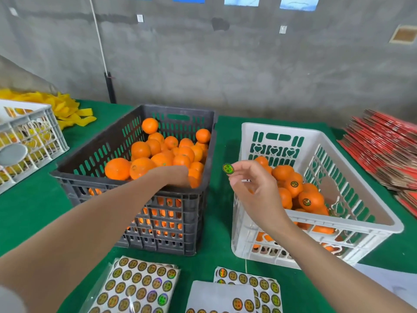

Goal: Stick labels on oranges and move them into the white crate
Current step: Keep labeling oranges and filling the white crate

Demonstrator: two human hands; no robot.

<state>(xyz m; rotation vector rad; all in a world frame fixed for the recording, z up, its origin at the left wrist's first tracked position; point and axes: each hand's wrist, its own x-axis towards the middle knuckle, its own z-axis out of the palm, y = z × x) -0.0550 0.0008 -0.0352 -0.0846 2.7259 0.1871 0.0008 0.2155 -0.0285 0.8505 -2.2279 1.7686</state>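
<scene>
Head view: two bare forearms reaching out over a green-covered table (29, 211).
Left hand (178, 176): down inside the dark crate (108, 141) at its near right corner, fingers (186, 177) curled downward over the fruit; perhaps closing round one orange, but grip hidden behind the back of the hand, so cannot tell.
Right hand (252, 188): raised between the two crates, thumb and forefinger narrow and pinching a round green label (228, 168); remaining fingers loosely curled.
Label: at the very tips of the right fingers, printed face toward the camera, touching no fruit.
Oranges (141, 150): heaped in the dark crate, around and beyond the left fingers.
White crate (282, 128): just right of the right fingers, partly behind that hand.
Labelled oranges (293, 185): piled inside the white crate, dark round stickers plain on two.
Sticker sheets (137, 288): flat on the table, nearer the camera than both sets of fingers.
Red cartons (383, 150): stacked flat, well right of the right fingers.
Pale crate (29, 132): well left of the left fingers.
</scene>
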